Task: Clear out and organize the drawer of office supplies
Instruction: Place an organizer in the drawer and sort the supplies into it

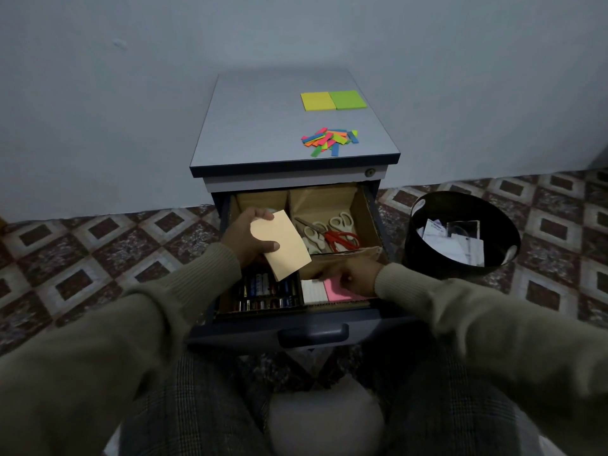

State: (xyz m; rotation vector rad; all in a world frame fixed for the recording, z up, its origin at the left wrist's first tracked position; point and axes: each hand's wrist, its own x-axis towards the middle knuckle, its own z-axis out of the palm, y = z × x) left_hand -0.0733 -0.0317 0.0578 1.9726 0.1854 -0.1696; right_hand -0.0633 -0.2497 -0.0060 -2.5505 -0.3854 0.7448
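Right, I'm pinching the tan pad (282, 245) w/ left hand (248, 236); right hand (348, 274) is curling onto pink pad (335, 291), grip unclear. I'd lift flat, clearing the divider (345, 253).

Pale wall (98, 93), patterned tile floor (98, 251)

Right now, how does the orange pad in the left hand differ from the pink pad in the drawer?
The orange pad is lifted above the drawer, tilted and gripped by the left hand; the pink pad lies flat in the front right compartment, beside a white pad. The orange pad shows whole; the pink pad is partly covered by the right hand reaching onto it. Both look like plain sticky-note pads.
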